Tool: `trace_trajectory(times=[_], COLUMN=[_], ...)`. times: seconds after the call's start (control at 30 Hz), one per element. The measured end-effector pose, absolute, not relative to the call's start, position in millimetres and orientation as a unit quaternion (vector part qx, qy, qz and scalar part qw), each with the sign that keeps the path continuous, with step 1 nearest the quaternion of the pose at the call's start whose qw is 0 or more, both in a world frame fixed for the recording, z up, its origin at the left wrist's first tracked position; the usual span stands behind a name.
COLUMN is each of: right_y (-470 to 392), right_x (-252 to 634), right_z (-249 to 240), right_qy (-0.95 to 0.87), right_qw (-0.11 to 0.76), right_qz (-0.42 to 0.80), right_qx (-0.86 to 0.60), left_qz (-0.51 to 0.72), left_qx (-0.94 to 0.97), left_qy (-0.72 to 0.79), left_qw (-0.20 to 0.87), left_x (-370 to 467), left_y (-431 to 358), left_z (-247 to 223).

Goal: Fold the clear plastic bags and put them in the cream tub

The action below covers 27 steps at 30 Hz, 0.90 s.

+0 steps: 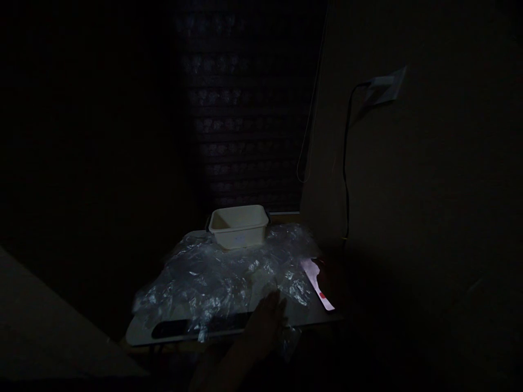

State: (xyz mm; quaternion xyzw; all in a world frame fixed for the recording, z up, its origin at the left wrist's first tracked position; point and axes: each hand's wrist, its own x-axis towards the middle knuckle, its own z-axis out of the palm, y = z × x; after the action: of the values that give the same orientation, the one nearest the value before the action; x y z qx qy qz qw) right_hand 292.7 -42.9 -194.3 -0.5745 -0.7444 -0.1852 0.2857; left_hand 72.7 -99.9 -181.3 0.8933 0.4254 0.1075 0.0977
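The scene is very dark. My left hand (pixel 265 320) reaches in from the bottom over the front of a small table (pixel 139 333). Its fingers look stretched forward and slightly apart, touching or just above crumpled clear plastic bags (pixel 220 277). To the right, a phone (pixel 315 282) with a lit, pinkish screen is tilted at the table's right edge. My right hand (pixel 330 279), almost lost in shadow, covers part of the screen and seems to grip the phone from its right side.
A white plastic tub (pixel 240 237) with dark side handles stands at the back of the table. Behind it hangs a dark window blind (pixel 249 120) with a looped cord (pixel 312 130). A black cable (pixel 345 163) runs down from a wall outlet (pixel 384 87) on the right.
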Motion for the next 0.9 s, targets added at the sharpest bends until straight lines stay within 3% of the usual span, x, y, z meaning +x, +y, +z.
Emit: trace_trajectory(times=[0.3,0.63,0.9], right_y=[-99.6,-91.3,-86.2], right_x=[235.6,233.9,232.0], right_z=[-228.8,-222.2,-206.1], right_qy=[-0.814,-0.84,-0.839], right_qw=[0.232,0.182,0.203], right_qz=[-0.109,-0.069,0.003], right_qx=[-0.521,-0.506,-0.505], left_qz=[0.04,0.112,0.073], left_qx=[0.849,0.881,0.88], left_qy=[0.523,0.459,0.469], left_qw=[0.055,0.03,0.031], left_x=[85.3,71.2,81.2], left_y=[-124.7,-118.4,-115.8], left_z=[-187.4,-188.7,-205.1])
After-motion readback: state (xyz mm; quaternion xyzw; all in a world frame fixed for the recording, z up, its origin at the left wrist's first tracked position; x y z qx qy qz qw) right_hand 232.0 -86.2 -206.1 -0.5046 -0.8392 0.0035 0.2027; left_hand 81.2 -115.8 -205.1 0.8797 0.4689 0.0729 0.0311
